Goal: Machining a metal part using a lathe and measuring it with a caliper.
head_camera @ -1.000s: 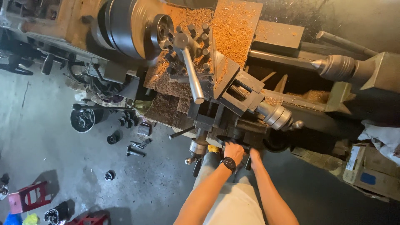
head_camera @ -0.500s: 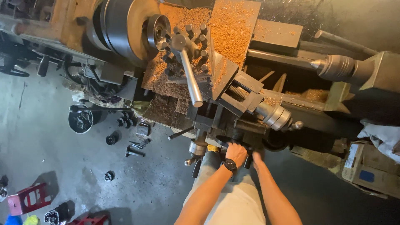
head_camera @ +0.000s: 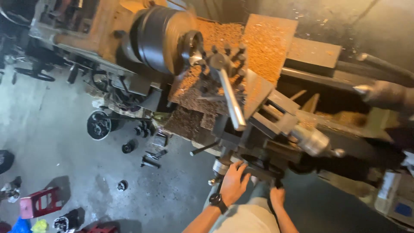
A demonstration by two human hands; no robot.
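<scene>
Lathe apron: handwheel (head_camera: pixel 263 166) between left hand (head_camera: pixel 234 183), right hand (head_camera: pixel 277 196).

A pale carton with a blue label (head_camera: pixel 394 196) sits far right.

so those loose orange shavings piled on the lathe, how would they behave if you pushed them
The shavings look like small separate chips, so they would likely scatter and slide rather than move as one lump. They seem light for their bulk. Some already lie on the sloped parts near the long metal handle, so a push would probably spill more down.

dark lathe handwheel (head_camera: pixel 263 166), low on carriage front
</scene>
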